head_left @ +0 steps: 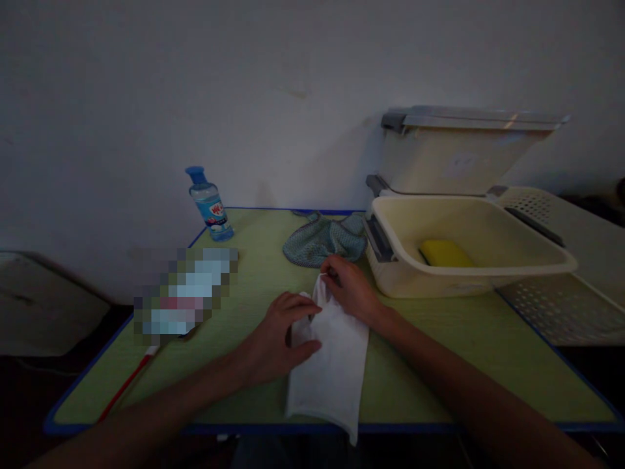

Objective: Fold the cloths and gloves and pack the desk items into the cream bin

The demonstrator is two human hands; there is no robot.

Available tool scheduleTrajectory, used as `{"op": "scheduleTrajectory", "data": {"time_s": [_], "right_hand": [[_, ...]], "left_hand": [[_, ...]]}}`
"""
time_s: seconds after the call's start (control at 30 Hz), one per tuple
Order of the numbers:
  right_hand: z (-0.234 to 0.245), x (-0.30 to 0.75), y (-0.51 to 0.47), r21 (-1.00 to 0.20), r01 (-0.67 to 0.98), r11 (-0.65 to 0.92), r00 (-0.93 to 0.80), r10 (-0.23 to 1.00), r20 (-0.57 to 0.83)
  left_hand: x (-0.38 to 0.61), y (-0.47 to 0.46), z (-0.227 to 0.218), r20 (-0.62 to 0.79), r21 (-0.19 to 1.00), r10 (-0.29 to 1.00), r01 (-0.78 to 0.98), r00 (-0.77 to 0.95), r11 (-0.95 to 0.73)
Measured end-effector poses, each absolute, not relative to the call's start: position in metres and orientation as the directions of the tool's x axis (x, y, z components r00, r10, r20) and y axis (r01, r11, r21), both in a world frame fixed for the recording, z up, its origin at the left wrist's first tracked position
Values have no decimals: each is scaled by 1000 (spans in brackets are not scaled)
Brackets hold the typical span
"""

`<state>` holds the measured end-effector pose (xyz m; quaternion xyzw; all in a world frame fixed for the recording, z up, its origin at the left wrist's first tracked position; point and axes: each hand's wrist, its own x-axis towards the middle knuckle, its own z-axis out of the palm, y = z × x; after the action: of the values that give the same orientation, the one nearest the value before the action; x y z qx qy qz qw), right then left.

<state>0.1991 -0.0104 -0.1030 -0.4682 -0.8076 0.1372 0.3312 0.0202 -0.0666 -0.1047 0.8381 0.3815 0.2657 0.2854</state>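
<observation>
A thin white cloth (328,365) lies in front of me, its near corner hanging past the table's front edge; it could also be a flat bag. My right hand (347,286) pinches the gathered far end of it. Over its left side is my left hand (288,332), with thumb and fingers apart; whether any finger touches the fabric is unclear. Just beyond the right hand, a crumpled blue-grey mesh cloth (325,240) rests against the storage box's side.
At right stands a cream storage box (469,280), lid (469,153) raised, with a yellow sponge (444,254) inside. A blue detergent bottle (212,212) is at the table's back left. Nearer lies a blurred-out device (195,290) with a red cable (127,384). The green table (430,365) has blue edging.
</observation>
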Motion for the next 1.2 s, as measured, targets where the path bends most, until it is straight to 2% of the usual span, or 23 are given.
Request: {"op": "scheduleTrajectory", "data": {"time_s": [0.13,0.23,0.4,0.47,0.6,0.77,0.93,1.2], "right_hand": [[-102,198,-12,-513,684,518,-340,849,404],[-101,197,-14,-543,652,529,-331,843,423],[-97,195,-16,-622,473,624,-257,773,580],[-95,194,-17,-668,402,626,-206,773,600],[-95,193,-18,-756,304,580,-180,814,552],[-97,192,-18,-807,286,516,-195,856,479],[-103,193,-13,-747,393,536,-271,844,462],[-105,194,-12,-515,629,582,-384,809,445]], "left_hand": [[23,-62,-108,234,764,852,453,468,-459],[26,-60,-108,198,803,890,452,411,-387],[28,-60,-109,147,840,917,442,371,-314],[27,-60,-109,156,856,914,411,374,-314],[25,-59,-108,187,838,885,400,427,-370],[24,-56,-106,184,810,868,430,461,-399],[25,-57,-104,169,799,868,451,468,-399],[27,-59,-106,190,726,867,529,461,-440]]}}
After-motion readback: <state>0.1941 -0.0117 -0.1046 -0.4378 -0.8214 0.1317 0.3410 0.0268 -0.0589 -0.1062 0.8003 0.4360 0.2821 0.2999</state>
